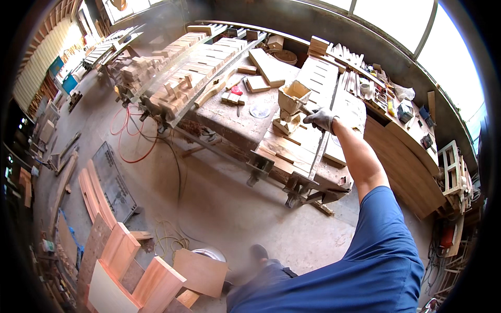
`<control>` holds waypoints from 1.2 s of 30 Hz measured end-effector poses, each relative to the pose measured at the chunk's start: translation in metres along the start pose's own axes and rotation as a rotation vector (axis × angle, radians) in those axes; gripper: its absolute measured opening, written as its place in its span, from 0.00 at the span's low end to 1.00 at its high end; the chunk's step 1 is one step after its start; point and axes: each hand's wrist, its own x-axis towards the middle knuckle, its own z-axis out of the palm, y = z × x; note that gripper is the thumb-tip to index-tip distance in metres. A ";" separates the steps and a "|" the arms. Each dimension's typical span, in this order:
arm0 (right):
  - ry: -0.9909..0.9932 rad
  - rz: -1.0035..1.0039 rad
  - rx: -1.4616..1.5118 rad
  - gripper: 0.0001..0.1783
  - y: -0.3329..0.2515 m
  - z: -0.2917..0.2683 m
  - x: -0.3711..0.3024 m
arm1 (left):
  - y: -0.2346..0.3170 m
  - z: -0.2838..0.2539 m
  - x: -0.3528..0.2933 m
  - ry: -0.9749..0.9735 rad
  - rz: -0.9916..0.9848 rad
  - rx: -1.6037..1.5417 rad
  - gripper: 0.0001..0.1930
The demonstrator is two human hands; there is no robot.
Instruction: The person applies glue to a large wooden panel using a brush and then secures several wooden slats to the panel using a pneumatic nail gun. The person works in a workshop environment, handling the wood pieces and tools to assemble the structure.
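Upper centre, one gloved right hand [320, 119] is beside one crusted, square-mouthed tub [293, 98]! Can't tell either hand's grip (left's unseen).

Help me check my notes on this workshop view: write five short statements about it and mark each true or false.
1. The right hand wears a grey glove. True.
2. The sleeve is bright red. False: the sleeve is blue.
3. The pale container is far from the right hand. False: the pale container is right beside it.
4. A red hose lies on the floor. True.
5. The left hand is plainly visible. False: it is not in view.
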 end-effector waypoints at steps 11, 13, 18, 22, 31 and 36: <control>-0.071 0.005 0.023 0.09 0.024 0.005 0.027 | -0.002 0.000 -0.007 0.005 -0.018 0.068 0.25; -0.052 0.001 -0.013 0.13 0.033 0.008 0.033 | -0.002 0.001 -0.007 0.004 -0.020 0.075 0.25; -0.024 0.113 -0.148 0.19 0.015 0.026 0.045 | -0.019 -0.002 -0.011 0.017 -0.037 0.081 0.25; 0.007 0.038 -0.249 0.24 0.007 0.051 0.062 | -0.069 -0.014 -0.024 0.046 -0.058 0.045 0.25; 0.685 -0.220 -0.299 0.50 0.097 0.068 -0.001 | -0.218 -0.037 -0.080 0.130 -0.258 -0.171 0.23; 0.802 -0.602 -0.308 0.35 0.147 0.142 -0.073 | -0.241 -0.035 -0.085 0.035 -0.050 0.168 0.20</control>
